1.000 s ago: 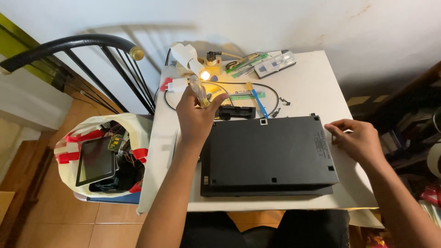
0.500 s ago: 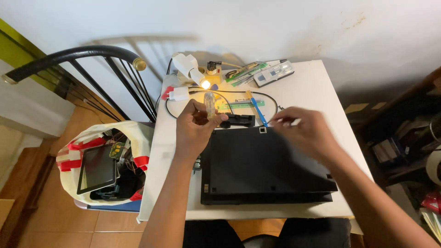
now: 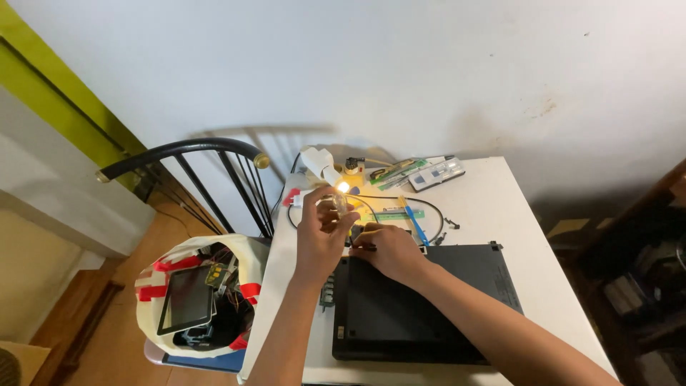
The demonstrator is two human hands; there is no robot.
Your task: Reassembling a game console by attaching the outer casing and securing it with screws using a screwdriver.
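- Head view, only view we have: left hand [image 3: 319,239] is raised over the far-left part of the white table [image 3: 500,214], fingers pinched on a small clear item [image 3: 339,205] at the fingertips; too small for us to say what it is.
- Right hand [image 3: 386,250] sits just right of the left hand, palm down at the far-left corner of the black laptop [image 3: 429,307]; fingers curled on something dark and small there, so we cannot tell whether it grips or only presses.
- The laptop lies flat and closed, underside up as far as we can judge, below and right of both hands.
- Progress, our judgement: the bottom cover looks still on and loose bits lie beyond the hands, so the work looks early, with most of it left.
- Just beyond the left fingertips a small lit lamp [image 3: 343,187] glows orange, on a white holder [image 3: 318,161].
- A black cable [image 3: 400,201] loops past the hands, and a blue tool [image 3: 416,225] lies just right of the right hand.
- Further beyond, up and right of the hands: a flat clear rectangular case [image 3: 437,174] with white and blue parts, and a green-edged packet [image 3: 389,170] beside it; print is not readable.
- Left of the left arm: a black chair [image 3: 193,154], and lower down a white bag [image 3: 200,286] with red bands, holding a dark tablet [image 3: 187,300] and a small yellow piece.
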